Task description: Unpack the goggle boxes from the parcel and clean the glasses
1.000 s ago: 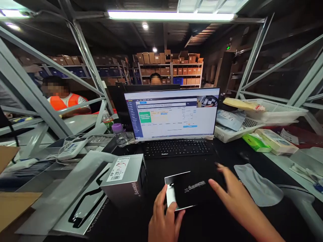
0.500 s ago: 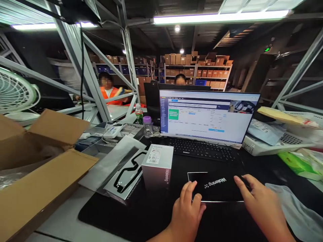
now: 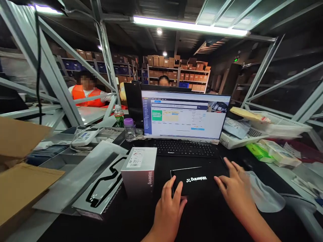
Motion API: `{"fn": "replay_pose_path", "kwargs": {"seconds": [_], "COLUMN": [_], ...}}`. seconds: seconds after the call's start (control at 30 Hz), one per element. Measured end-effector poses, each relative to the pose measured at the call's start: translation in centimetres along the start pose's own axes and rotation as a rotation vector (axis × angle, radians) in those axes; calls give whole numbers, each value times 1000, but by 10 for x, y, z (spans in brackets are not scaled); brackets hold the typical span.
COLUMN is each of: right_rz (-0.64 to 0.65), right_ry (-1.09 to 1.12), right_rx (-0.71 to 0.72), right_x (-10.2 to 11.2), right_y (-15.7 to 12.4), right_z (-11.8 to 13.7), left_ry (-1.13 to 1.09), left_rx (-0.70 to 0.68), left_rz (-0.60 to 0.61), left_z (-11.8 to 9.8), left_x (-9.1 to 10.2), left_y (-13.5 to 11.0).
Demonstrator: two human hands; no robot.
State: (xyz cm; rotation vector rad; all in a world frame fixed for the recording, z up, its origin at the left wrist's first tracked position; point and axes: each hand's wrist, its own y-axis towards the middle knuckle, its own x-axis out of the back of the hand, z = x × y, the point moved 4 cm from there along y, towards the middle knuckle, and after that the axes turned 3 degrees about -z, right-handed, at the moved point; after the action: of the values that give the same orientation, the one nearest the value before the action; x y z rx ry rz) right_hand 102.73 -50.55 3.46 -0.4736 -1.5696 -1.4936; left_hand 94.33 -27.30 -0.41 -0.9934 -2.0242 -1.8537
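A flat black box (image 3: pixel 196 185) with white "Wakening" lettering, upside down to me, lies on the black desk mat. My left hand (image 3: pixel 169 201) is at its left end, fingers stretched along the edge and thumb apart at the near corner. Off the right end, my right hand (image 3: pixel 234 185) is open with spread fingers. A taller silver box (image 3: pixel 141 168) with a barcode label stands left of my hands. Beside that lies a flat silver box (image 3: pixel 106 185) with a black track-like outline, partly against a translucent plastic sleeve (image 3: pixel 80 174).
Behind the hands are a keyboard (image 3: pixel 184 148) and a monitor (image 3: pixel 184 116). An open carton (image 3: pixel 25 191) stands at left. White baskets (image 3: pixel 232 141), a clear plastic bag (image 3: pixel 264 196) and a grey handheld device (image 3: pixel 300 205) are at right. A co-worker in an orange vest (image 3: pixel 88 95) sits beyond.
My view has turned right and shifted, so the desk things appear further left. My right hand has moved further beyond the box's right end, its fingers more spread. My left hand's fingers have straightened.
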Motion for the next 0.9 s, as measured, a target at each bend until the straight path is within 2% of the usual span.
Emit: {"fn": "replay_pose_path", "kwargs": {"seconds": [0.1, 0.17, 0.23, 0.33, 0.4, 0.43, 0.47, 0.53, 0.6, 0.63, 0.7, 0.77, 0.83, 0.9], "right_rz": [300, 420, 416, 236, 94, 81, 127, 342, 516, 556, 570, 546, 496, 436], "right_ry": [62, 70, 38, 73, 315, 499, 692, 972, 1056, 1049, 1022, 1026, 1064, 1084], "right_rx": [105, 106, 73, -15, -100, -121, -114, -19, 67, 72, 4, -90, -142, -157], "right_x": [-13, -19, -20, -17, -15, -17, -21, -32, -43, -48, -58, -65, -65, -59], "right_y": [4, 6, 9, 11, 12, 12, 13, 13, 9, 6, 1, -4, -8, -9], "right_z": [-9, -8, -4, -4, -17, -25, -33, -41, -43, -42, -39, -34, -30, -29], "left_ry": [32, 72, 130, 207, 242, 253, 255, 237, 202, 187, 170, 146, 108, 68], "left_rx": [-46, -69, -81, -121, -191, -218, -222, -131, 52, 148, 327, 448, 507, 542], "left_rz": [35, 75, 100, 62, -45, -123, -205, -350, -416, -418, -362, -268, -215, -228], "left_z": [1, 2, 1, -6, -11, -13, -12, -2, 17, 28, 49, 65, 76, 83], "left_x": [-4, -9, -12, -4, 13, 24, 36, 59, 73, 75, 71, 62, 55, 56], "left_y": [1, 1, -1, 0, 5, 9, 14, 27, 38, 42, 47, 47, 46, 46]}}
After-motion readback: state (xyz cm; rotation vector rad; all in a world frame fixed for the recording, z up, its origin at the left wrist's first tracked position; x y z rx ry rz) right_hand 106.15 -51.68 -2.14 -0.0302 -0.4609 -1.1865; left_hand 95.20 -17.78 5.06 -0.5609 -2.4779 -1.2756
